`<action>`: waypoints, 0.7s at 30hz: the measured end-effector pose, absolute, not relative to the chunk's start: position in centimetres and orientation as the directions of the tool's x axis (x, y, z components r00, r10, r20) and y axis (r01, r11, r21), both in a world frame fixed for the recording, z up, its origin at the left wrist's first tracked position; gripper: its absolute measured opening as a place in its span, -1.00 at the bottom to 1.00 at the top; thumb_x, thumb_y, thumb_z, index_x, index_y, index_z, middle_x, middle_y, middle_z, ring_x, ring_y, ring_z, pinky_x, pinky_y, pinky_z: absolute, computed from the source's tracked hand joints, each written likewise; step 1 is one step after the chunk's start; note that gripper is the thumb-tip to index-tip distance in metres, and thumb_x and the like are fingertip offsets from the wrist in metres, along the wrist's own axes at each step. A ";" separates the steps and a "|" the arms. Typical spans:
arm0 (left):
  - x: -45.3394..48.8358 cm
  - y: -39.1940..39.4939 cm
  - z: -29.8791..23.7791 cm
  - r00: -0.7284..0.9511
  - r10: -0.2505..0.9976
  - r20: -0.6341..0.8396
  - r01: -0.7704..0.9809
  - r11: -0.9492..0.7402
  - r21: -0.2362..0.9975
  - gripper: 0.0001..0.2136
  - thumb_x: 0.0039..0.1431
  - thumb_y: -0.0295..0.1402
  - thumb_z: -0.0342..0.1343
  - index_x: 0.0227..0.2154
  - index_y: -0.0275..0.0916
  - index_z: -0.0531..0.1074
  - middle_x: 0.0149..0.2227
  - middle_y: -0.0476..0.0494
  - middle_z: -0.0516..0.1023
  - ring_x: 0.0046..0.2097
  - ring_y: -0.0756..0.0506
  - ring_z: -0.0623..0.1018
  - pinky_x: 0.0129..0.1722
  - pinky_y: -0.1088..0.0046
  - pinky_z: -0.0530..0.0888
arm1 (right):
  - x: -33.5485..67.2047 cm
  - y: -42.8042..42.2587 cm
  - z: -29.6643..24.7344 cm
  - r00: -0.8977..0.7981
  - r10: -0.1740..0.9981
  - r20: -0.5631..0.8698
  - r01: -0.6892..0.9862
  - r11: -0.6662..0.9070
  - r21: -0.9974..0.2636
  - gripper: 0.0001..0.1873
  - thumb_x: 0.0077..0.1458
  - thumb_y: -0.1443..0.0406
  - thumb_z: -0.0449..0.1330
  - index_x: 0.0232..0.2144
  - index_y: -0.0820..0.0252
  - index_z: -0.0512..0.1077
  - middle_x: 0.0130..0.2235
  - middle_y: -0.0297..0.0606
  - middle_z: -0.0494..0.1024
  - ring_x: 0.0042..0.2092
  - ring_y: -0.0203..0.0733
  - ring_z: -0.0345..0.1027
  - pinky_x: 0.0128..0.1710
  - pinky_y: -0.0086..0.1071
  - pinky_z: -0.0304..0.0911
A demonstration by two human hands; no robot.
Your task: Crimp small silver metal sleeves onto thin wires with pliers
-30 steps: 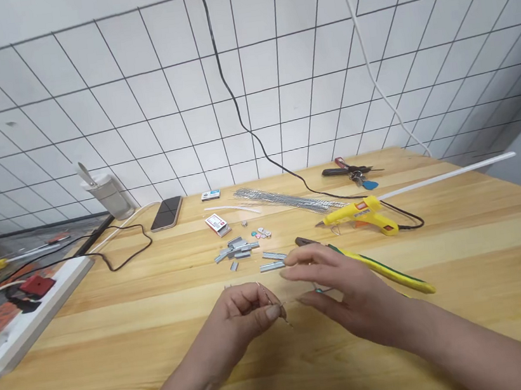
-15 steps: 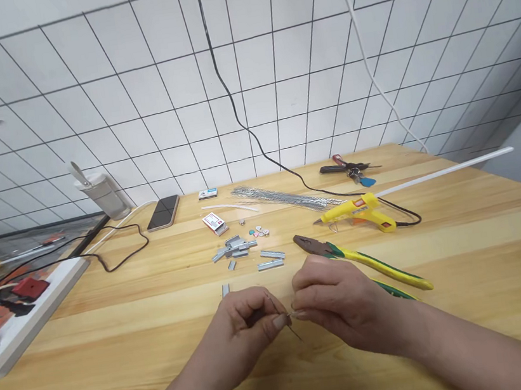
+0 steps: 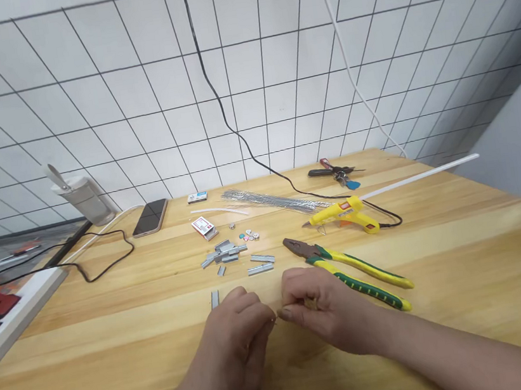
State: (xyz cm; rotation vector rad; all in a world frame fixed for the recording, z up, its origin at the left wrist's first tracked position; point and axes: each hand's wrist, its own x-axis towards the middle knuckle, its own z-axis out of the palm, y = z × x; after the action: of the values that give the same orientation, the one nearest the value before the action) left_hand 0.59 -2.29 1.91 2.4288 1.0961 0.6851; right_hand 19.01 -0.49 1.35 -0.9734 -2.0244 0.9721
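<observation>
My left hand is closed in a pinch above the wooden table, its back turned up. My right hand pinches thumb to fingers just beside it, and the fingertips of the two nearly meet. Between them a tiny end of thin wire shows; the rest is hidden by the fingers. Pliers with yellow-green handles lie just beyond my right hand. A short metal strip of staples lies by my left knuckles, and more staple strips are heaped farther back.
Behind lie a small staple box, a bundle of thin metal rods and a phone. A yellow glue gun with a long white glue stick sits at right. Keys are at the back, a power strip at left.
My left hand has rolled over so its back faces up, hiding most of the wire. The hands have parted slightly from the pliers, whose lower handle now shows. The view has shifted right.
</observation>
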 end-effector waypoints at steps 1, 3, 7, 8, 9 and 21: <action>0.6 -2.2 1.7 0.585 0.763 0.275 0.592 -0.633 0.499 -0.79 0.14 -0.52 -0.16 -0.56 -0.23 0.28 -0.55 -0.04 0.30 -0.44 -0.03 0.24 -0.44 0.45 0.17 | 18.9 -0.4 1.3 -0.478 0.857 0.195 0.336 0.383 -0.861 -0.72 -0.04 0.32 0.12 -0.70 0.20 0.16 -0.58 -0.42 0.20 -0.49 -0.37 0.09 -0.50 -0.47 0.03; 0.7 -2.0 1.5 0.560 0.782 0.274 0.596 -0.610 0.522 -0.79 0.13 -0.49 -0.14 -0.57 -0.24 0.29 -0.55 -0.04 0.30 -0.43 -0.03 0.23 -0.43 0.44 0.17 | 18.9 -0.2 1.4 -0.451 0.890 0.066 0.357 0.247 -0.901 -0.74 -0.05 0.27 0.13 -0.69 0.21 0.22 -0.58 -0.43 0.22 -0.50 -0.37 0.09 -0.51 -0.47 0.02; 0.6 -1.2 1.5 0.363 0.932 0.009 0.406 -0.167 0.898 -0.80 0.08 -0.31 0.01 -0.59 -0.26 0.32 -0.58 0.00 0.30 -0.48 0.01 0.25 -0.47 0.49 0.18 | 20.2 0.5 2.2 -0.459 0.881 -0.114 0.443 0.116 -0.889 -0.75 -0.04 0.13 0.13 -0.48 0.21 0.43 -0.51 -0.37 0.36 -0.47 -0.34 0.16 -0.50 -0.47 0.07; 0.6 -1.0 1.5 0.341 0.936 -0.088 0.296 -0.018 0.955 -0.79 0.04 -0.26 0.05 -0.59 -0.27 0.34 -0.59 0.01 0.30 -0.51 0.03 0.23 -0.50 0.50 0.15 | 20.9 0.7 2.5 -0.440 0.890 -0.117 0.490 0.129 -0.862 -0.71 -0.05 0.10 0.14 -0.37 0.19 0.44 -0.43 -0.34 0.42 -0.43 -0.31 0.21 -0.46 -0.46 0.11; 0.5 -0.9 1.6 0.321 0.935 -0.153 0.212 0.087 0.973 -0.80 0.00 -0.24 0.10 -0.58 -0.27 0.37 -0.60 0.03 0.28 -0.54 0.06 0.20 -0.53 0.52 0.11 | 21.7 1.0 2.8 -0.387 0.917 -0.092 0.553 0.151 -0.819 -0.64 -0.05 0.06 0.13 -0.27 0.18 0.43 -0.38 -0.30 0.45 -0.40 -0.28 0.24 -0.44 -0.44 0.14; -0.1 0.0 1.6 0.036 0.983 -0.177 -0.302 0.180 0.936 -0.80 -0.28 -0.27 0.30 -0.61 -0.32 0.50 -0.47 -0.13 0.51 -0.64 0.18 0.09 -0.60 0.53 -0.04 | 26.4 1.8 1.3 -0.216 0.961 -0.175 0.970 0.191 -0.151 -0.44 -0.17 0.27 0.11 -0.02 0.09 0.27 -0.17 -0.15 0.41 -0.18 0.00 0.31 -0.34 -0.30 0.14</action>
State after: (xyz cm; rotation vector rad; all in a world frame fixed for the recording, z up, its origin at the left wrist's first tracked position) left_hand -0.09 -0.02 1.61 0.8557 1.0554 1.2007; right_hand 26.45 1.82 1.29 -1.9918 -2.4552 0.3653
